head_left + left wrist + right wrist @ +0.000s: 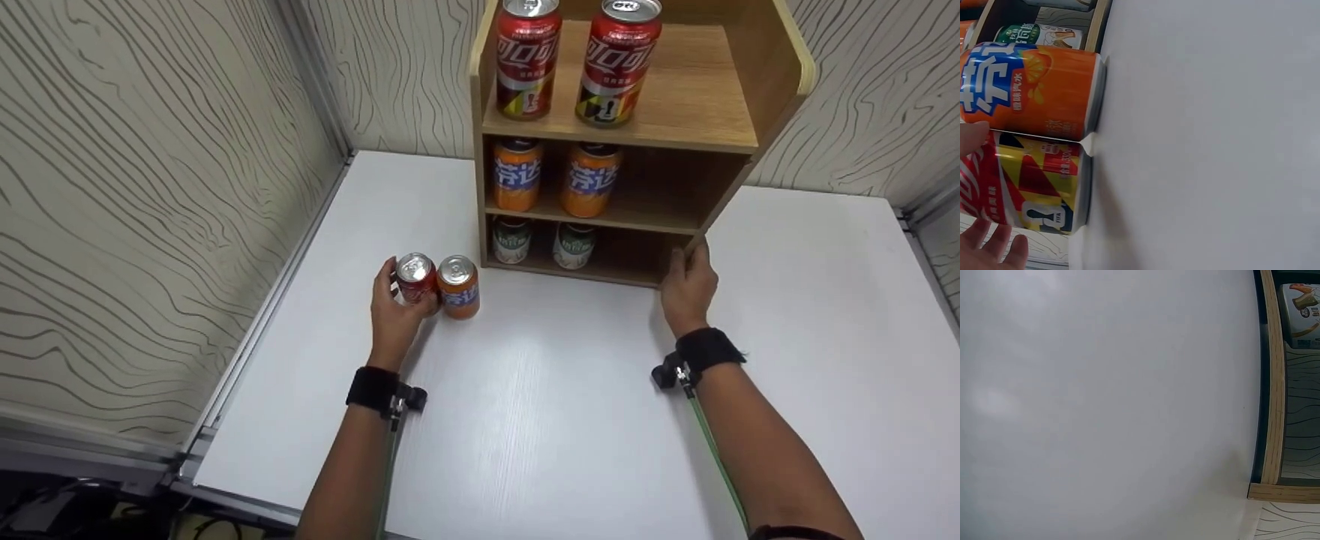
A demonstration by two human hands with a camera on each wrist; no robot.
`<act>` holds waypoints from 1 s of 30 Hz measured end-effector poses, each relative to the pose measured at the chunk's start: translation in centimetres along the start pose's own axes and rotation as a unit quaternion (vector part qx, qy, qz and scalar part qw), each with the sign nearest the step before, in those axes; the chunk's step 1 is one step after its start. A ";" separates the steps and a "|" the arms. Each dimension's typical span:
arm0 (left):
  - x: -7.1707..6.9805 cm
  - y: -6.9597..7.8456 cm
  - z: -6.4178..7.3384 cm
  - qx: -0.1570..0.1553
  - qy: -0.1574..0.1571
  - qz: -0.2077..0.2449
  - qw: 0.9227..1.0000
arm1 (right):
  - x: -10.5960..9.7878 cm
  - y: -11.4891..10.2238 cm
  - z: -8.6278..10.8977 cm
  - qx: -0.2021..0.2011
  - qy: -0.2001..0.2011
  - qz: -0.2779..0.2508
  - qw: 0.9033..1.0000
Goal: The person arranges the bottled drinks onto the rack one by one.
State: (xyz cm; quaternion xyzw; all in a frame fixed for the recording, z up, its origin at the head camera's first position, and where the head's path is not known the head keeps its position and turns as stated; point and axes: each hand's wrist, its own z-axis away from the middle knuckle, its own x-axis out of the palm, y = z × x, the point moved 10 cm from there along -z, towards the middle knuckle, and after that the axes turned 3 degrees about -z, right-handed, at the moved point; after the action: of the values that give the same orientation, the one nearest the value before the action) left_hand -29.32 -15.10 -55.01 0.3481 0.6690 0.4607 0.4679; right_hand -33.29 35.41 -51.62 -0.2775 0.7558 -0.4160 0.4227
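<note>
Glossy metal red can (416, 280) and orange can (459, 290), wood-grained shelf (694, 82), smooth shiny tabletop (540, 420)

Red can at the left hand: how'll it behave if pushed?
The red can looks smooth and glossy, so may slip. Upright on a narrowed base, it could tip if pushed high. The orange can stands beside it, so pushing might move both.

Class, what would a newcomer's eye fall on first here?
Two red cans at the top of the wooden shelf stand out first. Left of it on the white table, the left hand holds another red can beside an orange can. The right hand grips the shelf's lower right side.
</note>
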 end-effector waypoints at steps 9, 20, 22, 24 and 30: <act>0.3 -0.4 -0.1 -0.004 -0.006 0.006 1.000 | 0.0 0.0 0.0 -0.002 -0.005 -0.003 1.000; 0.3 0.0 -0.4 0.005 0.005 0.000 1.000 | 0.0 -0.1 -0.2 -0.001 -0.003 -0.009 1.000; 0.1 0.1 -0.4 0.006 0.011 0.002 1.000 | 0.0 -0.1 -0.2 -0.002 -0.003 -0.009 1.000; -0.1 0.1 -0.4 0.005 0.016 0.005 1.000 | 0.0 -0.1 -0.1 -0.003 -0.003 -0.008 1.000; -0.6 -0.5 -0.1 -0.006 0.039 0.014 0.999 | -0.1 -0.1 -0.1 -0.005 -0.002 -0.005 1.000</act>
State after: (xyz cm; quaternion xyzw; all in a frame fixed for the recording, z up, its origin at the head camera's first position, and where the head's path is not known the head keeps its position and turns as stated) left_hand -29.22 -15.77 -55.28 0.3369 0.6787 0.4845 0.4372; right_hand -33.34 35.50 -51.49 -0.2836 0.7558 -0.4140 0.4207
